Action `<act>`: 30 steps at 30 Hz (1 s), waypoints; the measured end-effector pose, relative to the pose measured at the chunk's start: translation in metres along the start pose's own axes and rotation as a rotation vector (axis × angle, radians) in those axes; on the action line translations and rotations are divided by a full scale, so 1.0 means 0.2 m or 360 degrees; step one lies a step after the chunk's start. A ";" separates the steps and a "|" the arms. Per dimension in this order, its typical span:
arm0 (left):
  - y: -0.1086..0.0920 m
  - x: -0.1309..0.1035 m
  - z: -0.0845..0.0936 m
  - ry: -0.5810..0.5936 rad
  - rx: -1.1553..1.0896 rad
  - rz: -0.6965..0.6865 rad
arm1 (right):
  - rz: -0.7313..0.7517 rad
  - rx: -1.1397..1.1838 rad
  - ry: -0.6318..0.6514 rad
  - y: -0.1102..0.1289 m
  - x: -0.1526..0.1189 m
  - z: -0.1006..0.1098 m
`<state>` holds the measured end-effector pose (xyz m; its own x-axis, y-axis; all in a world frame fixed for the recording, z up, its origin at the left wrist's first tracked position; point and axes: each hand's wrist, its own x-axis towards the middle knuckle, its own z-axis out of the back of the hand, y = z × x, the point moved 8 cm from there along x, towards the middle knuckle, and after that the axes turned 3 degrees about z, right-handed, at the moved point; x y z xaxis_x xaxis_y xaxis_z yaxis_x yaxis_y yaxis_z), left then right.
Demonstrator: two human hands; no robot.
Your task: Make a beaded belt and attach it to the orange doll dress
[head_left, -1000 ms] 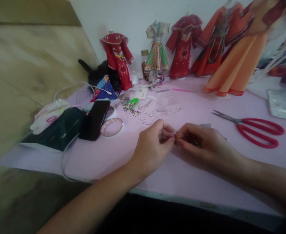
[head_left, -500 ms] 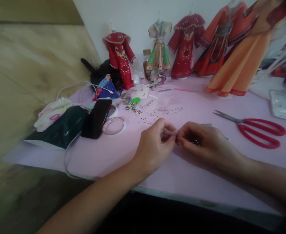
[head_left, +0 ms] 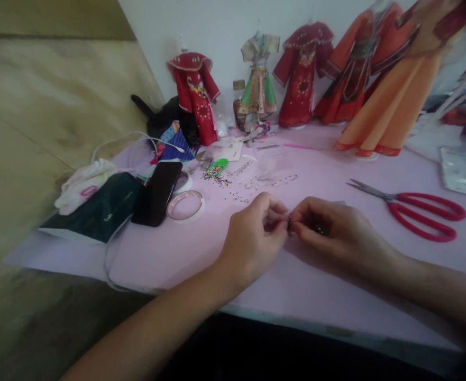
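Observation:
My left hand [head_left: 256,238] and my right hand [head_left: 331,225] meet fingertip to fingertip over the front of the pink tabletop [head_left: 169,256]. Both are closed in a pinch. Between them is a tiny dark beaded piece [head_left: 289,222], too small to make out fully. More dark beads [head_left: 319,229] show inside the curl of my right hand; whether they belong to the same piece I cannot tell. Past my left hand, loose multicoloured beads [head_left: 218,179] spill from a green scoop [head_left: 219,166]. Red-handled scissors [head_left: 423,209] lie with blades apart to the right of my right hand.
Along the wall stand several small dressed figures, among them a red gown [head_left: 302,87] and an orange skirt [head_left: 395,108]. At left are a tape roll [head_left: 185,206], a phone [head_left: 157,196], a dark green packet [head_left: 106,211] and a white cable [head_left: 109,275]. A clear packet [head_left: 465,169] lies far right.
My hands keep their pinch on the small beaded piece; the fingertips have shifted very slightly. Nothing else on the table has moved.

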<state>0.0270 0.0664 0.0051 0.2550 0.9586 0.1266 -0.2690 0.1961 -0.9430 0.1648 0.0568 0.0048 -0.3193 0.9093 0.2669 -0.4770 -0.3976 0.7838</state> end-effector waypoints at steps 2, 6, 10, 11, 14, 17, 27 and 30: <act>0.01 0.00 0.00 -0.0006 0.0001 0.0023 | 0.0012 0.0025 -0.0005 0.01 0.00 0.00; 0.01 0.00 0.00 -0.0013 0.0011 0.0021 | -0.0002 0.0043 0.0004 0.01 0.00 0.00; 0.01 0.01 0.01 -0.0017 0.0002 0.0029 | 0.0000 0.0013 0.0019 0.01 0.00 0.00; 0.01 0.01 0.01 -0.0018 -0.0003 0.0035 | 0.0009 0.0010 0.0019 0.01 0.00 0.00; 0.01 0.01 0.01 -0.0018 -0.0021 0.0054 | 0.0028 0.0013 0.0009 0.01 0.00 0.00; 0.01 0.02 0.00 -0.0008 -0.0056 0.0067 | 0.0010 0.0022 0.0013 0.00 0.00 -0.01; 0.05 0.04 0.00 0.0104 -0.0355 0.0268 | -0.0143 0.0379 0.0054 -0.05 0.00 0.00; 0.06 0.05 0.01 0.0096 -0.0383 0.0318 | -0.0205 0.0486 0.0064 -0.06 0.01 0.01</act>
<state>0.0241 0.0778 -0.0040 0.2759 0.9578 -0.0801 -0.0937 -0.0562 -0.9940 0.1703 0.0631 -0.0028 -0.3074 0.9416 0.1374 -0.2498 -0.2191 0.9432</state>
